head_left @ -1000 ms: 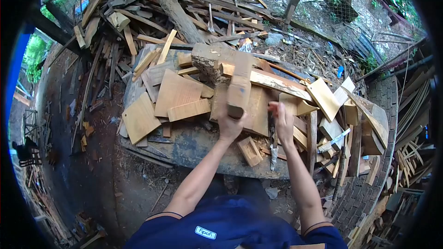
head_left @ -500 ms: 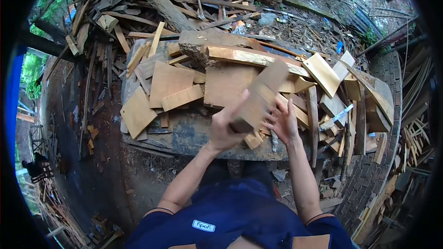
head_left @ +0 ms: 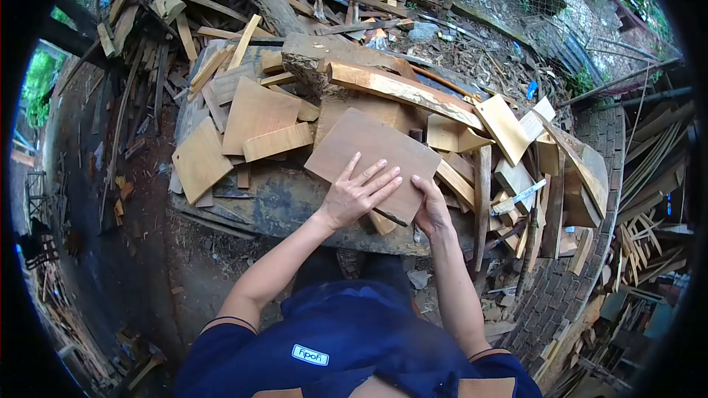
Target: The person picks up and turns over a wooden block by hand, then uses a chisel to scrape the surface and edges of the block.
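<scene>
A flat, brown rectangular wooden board [head_left: 376, 146] lies tilted between my hands above the workbench. My left hand [head_left: 358, 193] rests on its upper face, fingers stretched out and spread. At the board's lower right end, my right hand [head_left: 431, 206] grips the edge, thumb on top and the other fingers hidden beneath. Behind the board stands a thick wooden block [head_left: 346, 109], partly covered by it. Left of it are a short pale wood piece [head_left: 279, 142] and a larger flat board [head_left: 258, 116].
The dark workbench [head_left: 287, 206] carries many offcuts. A long rough-edged beam [head_left: 398, 91] lies across the back. To the right are upright slats [head_left: 482, 199] and a whitish marker-like stick [head_left: 520, 197]. A scrap-wood pile [head_left: 214, 7] rises behind.
The board has turned from edge-on to broad face up. My left hand has gone from gripping it to lying flat on top, and my right hand has closed on its end.
</scene>
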The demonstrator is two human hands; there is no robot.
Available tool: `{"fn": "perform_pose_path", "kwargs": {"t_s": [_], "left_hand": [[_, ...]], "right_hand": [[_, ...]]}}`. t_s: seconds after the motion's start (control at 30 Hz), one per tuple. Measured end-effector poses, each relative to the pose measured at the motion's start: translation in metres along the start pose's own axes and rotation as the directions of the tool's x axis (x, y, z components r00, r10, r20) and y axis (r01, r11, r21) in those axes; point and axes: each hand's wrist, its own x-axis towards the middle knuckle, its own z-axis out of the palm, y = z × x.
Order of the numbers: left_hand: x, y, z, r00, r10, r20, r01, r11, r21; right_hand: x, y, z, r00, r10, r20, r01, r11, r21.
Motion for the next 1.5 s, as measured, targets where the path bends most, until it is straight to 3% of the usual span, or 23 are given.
{"fn": "perform_pose_path", "kwargs": {"t_s": [0.23, 0.3, 0.37, 0.43, 0.47, 0.5, 0.57, 0.6, 0.63, 0.67, 0.7, 0.77, 0.8, 0.83, 0.87, 0.9, 0.93, 1.17, 1.3, 1.37, 1.4, 1.43, 1.5], "left_hand": [[-0.004, -0.032, 0.009, 0.986, -0.124, 0.111, 0.111, 0.986, 0.123], [-0.002, -0.053, 0.005, 0.971, -0.175, 0.165, 0.144, 0.973, 0.181], [-0.002, -0.074, -0.004, 0.877, -0.447, 0.176, 0.372, 0.864, 0.340], [-0.004, -0.096, -0.020, 0.810, -0.565, 0.158, 0.514, 0.813, 0.274], [-0.007, -0.105, -0.028, 0.776, -0.608, 0.166, 0.581, 0.792, 0.188], [-0.002, -0.105, -0.039, 0.692, -0.702, 0.165, 0.696, 0.711, 0.104], [-0.023, -0.136, -0.005, 0.653, -0.757, 0.015, 0.719, 0.614, -0.326], [-0.025, -0.132, 0.000, 0.652, -0.758, 0.019, 0.720, 0.611, -0.330], [-0.026, -0.128, 0.004, 0.499, -0.856, 0.137, 0.724, 0.326, -0.607], [-0.026, -0.126, 0.008, 0.363, -0.883, 0.299, 0.619, -0.012, -0.785], [-0.027, -0.122, 0.014, 0.364, -0.882, 0.301, 0.619, -0.013, -0.786], [-0.028, -0.112, 0.028, 0.313, -0.916, 0.253, 0.292, -0.161, -0.943], [-0.015, -0.099, 0.022, 0.314, -0.938, 0.150, 0.401, -0.012, -0.916], [-0.012, -0.095, 0.032, 0.325, -0.945, 0.037, 0.500, 0.139, -0.855], [-0.010, -0.095, 0.040, 0.364, -0.923, -0.126, 0.595, 0.334, -0.731], [-0.008, -0.096, 0.044, 0.424, -0.864, -0.270, 0.664, 0.500, -0.556], [-0.007, -0.097, 0.047, 0.430, -0.846, -0.314, 0.634, 0.531, -0.562], [-0.011, -0.110, 0.056, 0.377, -0.892, -0.249, 0.657, 0.447, -0.607], [-0.010, -0.108, 0.058, 0.365, -0.876, -0.315, 0.641, 0.482, -0.597], [-0.007, -0.110, 0.061, 0.368, -0.867, -0.335, 0.635, 0.498, -0.591], [-0.006, -0.111, 0.062, 0.363, -0.866, -0.343, 0.637, 0.499, -0.587], [-0.008, -0.110, 0.064, 0.356, -0.867, -0.348, 0.642, 0.498, -0.583], [-0.009, -0.111, 0.066, 0.349, -0.864, -0.362, 0.645, 0.502, -0.577]], "right_hand": [[0.026, 0.038, 0.005, 0.982, -0.093, -0.164, 0.084, 0.995, -0.061], [0.036, 0.045, 0.015, 0.977, -0.103, -0.189, 0.062, 0.975, -0.212], [0.036, 0.044, 0.025, 0.963, -0.115, -0.242, 0.036, 0.950, -0.309], [0.049, 0.053, 0.012, 0.941, -0.226, -0.253, 0.033, 0.804, -0.594], [0.056, 0.059, 0.006, 0.923, -0.315, -0.220, 0.110, 0.767, -0.632], [0.061, 0.058, -0.002, 0.930, -0.306, -0.202, 0.067, 0.683, -0.727], [0.039, 0.028, 0.021, 0.960, -0.170, -0.224, -0.084, 0.587, -0.805], [0.041, 0.025, 0.016, 0.959, -0.169, -0.229, -0.089, 0.585, -0.806], [0.043, 0.023, 0.008, 0.966, -0.186, -0.181, -0.089, 0.417, -0.905], [0.045, 0.020, 0.002, 0.972, -0.194, -0.129, -0.081, 0.233, -0.969], [0.046, 0.019, -0.003, 0.972, -0.195, -0.131, -0.083, 0.233, -0.969], [0.048, 0.021, -0.010, 0.984, -0.143, -0.106, -0.075, 0.211, -0.975], [0.042, 0.018, -0.005, 0.985, -0.139, -0.105, -0.075, 0.209, -0.975], [0.032, 0.014, 0.007, 0.969, -0.211, -0.128, -0.107, 0.112, -0.988], [0.025, 0.013, 0.016, 0.949, -0.282, -0.143, -0.144, 0.017, -0.989], [0.023, 0.013, 0.018, 0.948, -0.280, -0.149, -0.148, 0.026, -0.989], [0.023, 0.016, 0.016, 0.946, -0.293, -0.138, -0.138, 0.021, -0.990], [0.029, 0.014, 0.009, 0.958, -0.265, -0.108, -0.085, 0.095, -0.992], [0.033, 0.028, -0.011, 0.951, -0.304, -0.057, -0.022, 0.117, -0.993], [0.041, 0.045, -0.045, 0.922, -0.330, -0.200, 0.059, 0.632, -0.772], [0.051, 0.059, -0.081, 0.861, -0.476, -0.178, 0.077, 0.468, -0.881], [0.047, 0.062, -0.098, 0.860, -0.476, -0.184, 0.069, 0.467, -0.882], [0.038, 0.061, -0.117, 0.731, -0.677, -0.087, 0.023, 0.153, -0.988]]}}
